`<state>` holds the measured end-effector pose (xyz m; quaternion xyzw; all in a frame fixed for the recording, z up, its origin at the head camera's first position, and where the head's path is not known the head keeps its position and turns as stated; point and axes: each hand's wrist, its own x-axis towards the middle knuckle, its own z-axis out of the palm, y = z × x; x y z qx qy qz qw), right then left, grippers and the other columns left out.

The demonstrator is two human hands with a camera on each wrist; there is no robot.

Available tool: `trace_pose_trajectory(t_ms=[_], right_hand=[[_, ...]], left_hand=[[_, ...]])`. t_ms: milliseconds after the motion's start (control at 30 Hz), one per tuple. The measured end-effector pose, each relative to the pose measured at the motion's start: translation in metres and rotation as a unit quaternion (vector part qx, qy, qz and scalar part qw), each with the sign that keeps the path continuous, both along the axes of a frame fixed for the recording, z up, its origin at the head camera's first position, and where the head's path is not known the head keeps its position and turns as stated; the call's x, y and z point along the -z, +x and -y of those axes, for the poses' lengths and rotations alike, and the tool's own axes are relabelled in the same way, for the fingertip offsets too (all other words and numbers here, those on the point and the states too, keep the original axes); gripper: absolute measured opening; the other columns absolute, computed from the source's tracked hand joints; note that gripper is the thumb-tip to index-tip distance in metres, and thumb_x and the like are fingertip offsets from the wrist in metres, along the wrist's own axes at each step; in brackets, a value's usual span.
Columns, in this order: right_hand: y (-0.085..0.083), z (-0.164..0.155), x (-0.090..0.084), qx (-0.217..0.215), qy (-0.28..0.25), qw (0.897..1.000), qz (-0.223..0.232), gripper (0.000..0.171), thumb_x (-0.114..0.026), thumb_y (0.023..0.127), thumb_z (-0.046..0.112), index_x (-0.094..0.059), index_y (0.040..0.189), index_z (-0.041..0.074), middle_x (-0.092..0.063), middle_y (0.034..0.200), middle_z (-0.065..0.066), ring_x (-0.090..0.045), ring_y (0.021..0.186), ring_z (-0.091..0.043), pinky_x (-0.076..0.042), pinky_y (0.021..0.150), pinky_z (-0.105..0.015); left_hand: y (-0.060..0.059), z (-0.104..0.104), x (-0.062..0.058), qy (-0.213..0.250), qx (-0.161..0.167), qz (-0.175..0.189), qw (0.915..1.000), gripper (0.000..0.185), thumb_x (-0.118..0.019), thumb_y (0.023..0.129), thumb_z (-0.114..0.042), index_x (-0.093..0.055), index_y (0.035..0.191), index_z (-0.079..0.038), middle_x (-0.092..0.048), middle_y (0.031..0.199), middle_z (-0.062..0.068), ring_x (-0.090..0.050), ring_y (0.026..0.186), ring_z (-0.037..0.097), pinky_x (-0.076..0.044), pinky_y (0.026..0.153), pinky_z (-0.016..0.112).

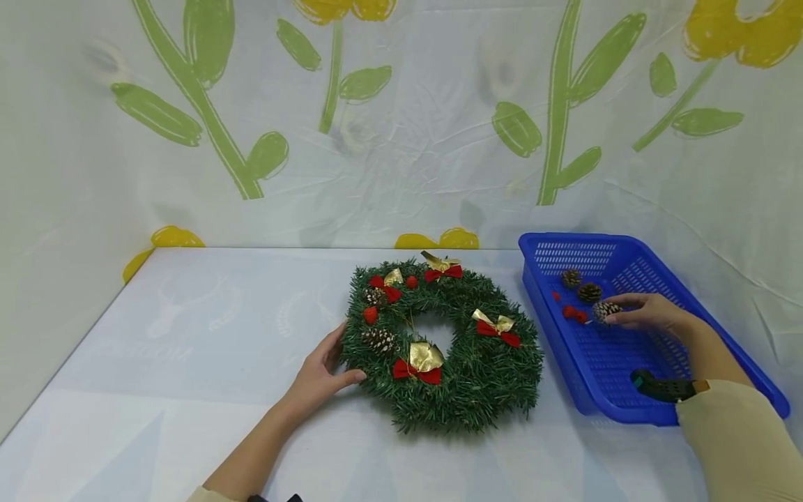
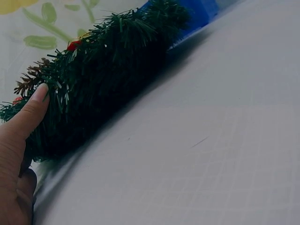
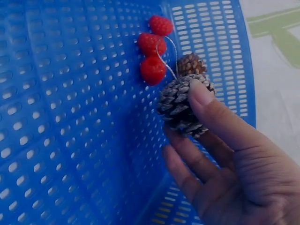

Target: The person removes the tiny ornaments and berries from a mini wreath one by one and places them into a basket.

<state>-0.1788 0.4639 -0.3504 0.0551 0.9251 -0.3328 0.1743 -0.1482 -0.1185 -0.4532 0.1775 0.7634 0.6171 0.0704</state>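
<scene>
Head: right hand (image 1: 649, 314) pinches frosted pinecone (image 1: 606, 310) inside blue basket (image 1: 721, 328), which sits right of the wreath (image 1: 477, 376); left hand (image 1: 320, 373) rests, fingers relaxed, on wreath's left edge.
Left wrist: thumb (image 2: 33, 110) against needles.
Right wrist: fingertips (image 3: 201, 93) clamp pinecone (red berries (image 3: 152, 44) beside it).

The work surface is a white tabletop (image 1: 188, 362) carrying faint pale printed motifs and a fine grid texture, visible in the left wrist view. A white fabric backdrop (image 1: 414, 167) encloses the tabletop at the rear and on both sides. The backdrop is creased and printed with green stems and leaves (image 1: 207, 90) and yellow flowers (image 1: 740, 31). More yellow flower prints (image 1: 436, 240) sit at the line where backdrop meets tabletop. Lighting is even and diffuse, producing only soft shadows.
</scene>
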Motion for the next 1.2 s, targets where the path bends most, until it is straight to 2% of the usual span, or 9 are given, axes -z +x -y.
trace_pose_trajectory(t_ms=[267, 433, 567, 700, 800, 900, 1000, 1100, 1200], right_hand=[[-0.004, 0.002, 0.006, -0.006, 0.002, 1.000, 0.023, 0.077, -0.070, 0.086, 0.034, -0.038, 0.136, -0.015, -0.030, 0.140, -0.040, -0.051, 0.117, -0.037, -0.056, 0.088, -0.038], [-0.005, 0.002, 0.005, 0.004, 0.015, 0.999, 0.032, 0.081, -0.067, 0.088, 0.038, -0.032, 0.139, -0.013, -0.020, 0.143, -0.042, -0.034, 0.127, -0.053, -0.045, 0.100, -0.054], [-0.003, 0.001, 0.004, 0.024, -0.003, 1.000, 0.004, 0.081, -0.064, 0.090, 0.040, -0.029, 0.142, -0.011, -0.023, 0.144, -0.040, -0.026, 0.130, -0.054, -0.033, 0.104, -0.065], [-0.002, 0.000, 0.002, 0.049, -0.051, 0.997, -0.039, 0.079, -0.064, 0.091, 0.037, -0.028, 0.144, -0.009, -0.051, 0.136, -0.017, -0.056, 0.112, -0.011, -0.028, 0.105, -0.067], [-0.003, 0.000, -0.001, 0.051, -0.085, 0.993, -0.056, 0.076, -0.064, 0.091, 0.032, -0.028, 0.145, -0.007, -0.058, 0.115, 0.019, -0.048, 0.090, 0.018, -0.030, 0.109, -0.059], [-0.004, 0.000, -0.004, 0.048, -0.171, 0.981, -0.080, 0.060, -0.062, 0.093, 0.019, -0.034, 0.142, -0.003, -0.056, 0.104, 0.032, -0.054, 0.091, 0.017, -0.046, 0.103, -0.033], [-0.005, 0.002, -0.007, 0.041, -0.274, 0.956, -0.099, 0.039, -0.059, 0.093, 0.005, -0.051, 0.131, 0.010, -0.063, 0.106, 0.024, -0.061, 0.095, 0.008, -0.051, 0.082, -0.009], [-0.006, 0.005, -0.012, 0.030, -0.349, 0.931, -0.103, 0.035, -0.057, 0.092, -0.003, -0.062, 0.116, 0.021, -0.067, 0.108, 0.016, -0.064, 0.096, 0.002, -0.052, 0.079, -0.009], [-0.009, 0.010, -0.016, 0.001, -0.381, 0.919, -0.104, 0.038, -0.053, 0.092, -0.007, -0.065, 0.115, 0.021, -0.068, 0.110, 0.012, -0.064, 0.099, 0.000, -0.052, 0.081, -0.011]], left_hand=[[0.000, 0.000, -0.001, -0.004, -0.002, -0.002, 1.0000, 0.092, -0.077, 0.079, -0.017, -0.020, 0.152, -0.015, -0.021, 0.156, 0.011, -0.025, 0.141, 0.032, -0.025, 0.114, 0.040], [0.000, 0.000, -0.002, -0.006, -0.002, 0.001, 1.0000, 0.093, -0.077, 0.079, -0.018, -0.020, 0.152, -0.015, -0.021, 0.156, 0.011, -0.024, 0.141, 0.032, -0.025, 0.114, 0.041], [0.000, 0.000, -0.002, -0.005, -0.002, 0.003, 1.0000, 0.093, -0.077, 0.079, -0.019, -0.020, 0.152, -0.016, -0.020, 0.156, 0.011, -0.024, 0.141, 0.032, -0.025, 0.115, 0.042], [0.000, 0.000, -0.001, -0.005, 0.000, 0.006, 1.0000, 0.093, -0.077, 0.079, -0.020, -0.020, 0.152, -0.017, -0.020, 0.157, 0.010, -0.023, 0.141, 0.032, -0.025, 0.115, 0.042], [0.000, 0.001, -0.001, -0.004, 0.000, 0.007, 1.0000, 0.093, -0.077, 0.079, -0.020, -0.020, 0.152, -0.017, -0.020, 0.157, 0.010, -0.023, 0.141, 0.032, -0.025, 0.115, 0.041], [0.000, 0.002, -0.001, -0.005, -0.002, 0.007, 1.0000, 0.093, -0.077, 0.079, -0.019, -0.020, 0.152, -0.017, -0.020, 0.156, 0.011, -0.023, 0.141, 0.032, -0.025, 0.115, 0.041], [0.001, 0.002, -0.001, -0.003, -0.003, 0.003, 1.0000, 0.092, -0.077, 0.079, -0.019, -0.021, 0.152, -0.016, -0.021, 0.156, 0.011, -0.025, 0.141, 0.032, -0.026, 0.114, 0.042], [0.001, 0.001, -0.001, 0.000, 0.003, 0.000, 1.0000, 0.092, -0.077, 0.080, -0.019, -0.021, 0.152, -0.016, -0.021, 0.156, 0.011, -0.025, 0.141, 0.032, -0.025, 0.114, 0.042], [0.001, 0.001, -0.002, 0.003, 0.005, 0.000, 1.0000, 0.092, -0.077, 0.080, -0.019, -0.020, 0.152, -0.015, -0.021, 0.156, 0.011, -0.024, 0.141, 0.031, -0.025, 0.115, 0.041]])
